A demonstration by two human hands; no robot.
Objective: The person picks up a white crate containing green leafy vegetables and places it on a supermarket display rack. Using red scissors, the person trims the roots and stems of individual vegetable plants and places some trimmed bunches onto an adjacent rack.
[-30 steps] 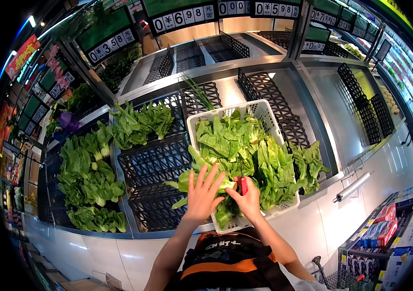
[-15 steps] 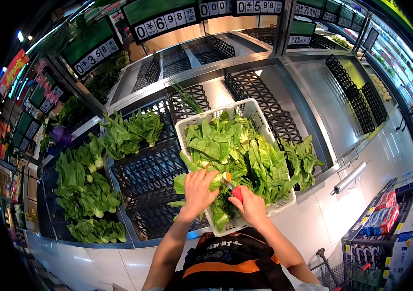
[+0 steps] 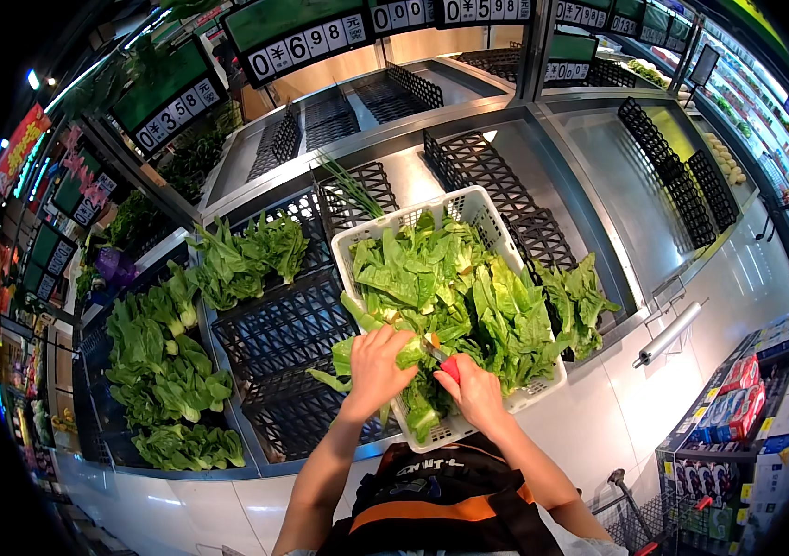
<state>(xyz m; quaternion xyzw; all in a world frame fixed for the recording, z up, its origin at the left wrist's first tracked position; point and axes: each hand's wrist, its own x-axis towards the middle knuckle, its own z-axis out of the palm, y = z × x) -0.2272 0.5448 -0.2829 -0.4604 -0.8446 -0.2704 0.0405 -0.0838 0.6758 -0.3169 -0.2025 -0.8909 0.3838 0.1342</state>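
A white perforated basket (image 3: 498, 222) full of leafy green lettuce (image 3: 417, 264) sits in front of me on the display shelf. My left hand (image 3: 380, 369) is closed around one head of lettuce (image 3: 343, 357) over the basket's near left side, its leaves pointing left. My right hand (image 3: 475, 389) grips a knife by its red handle (image 3: 451, 369). The short blade (image 3: 435, 351) lies against the stem end of the held lettuce, close to my left fingers. My palm hides part of the held head.
Leafy greens (image 3: 172, 371) lie in rows on the left, with another bunch (image 3: 582, 301) right of the basket. Black lattice racks (image 3: 278, 320) line the metal display. A plastic-bag roll (image 3: 669, 334) hangs at its front edge. Boxed goods (image 3: 732, 408) and a shopping cart (image 3: 631, 519) stand at lower right.
The knife blade has moved slightly left across the stem end, and the orange-brown cut face there shows less. Both hands keep nearly the same place; the whole view has shifted a little.
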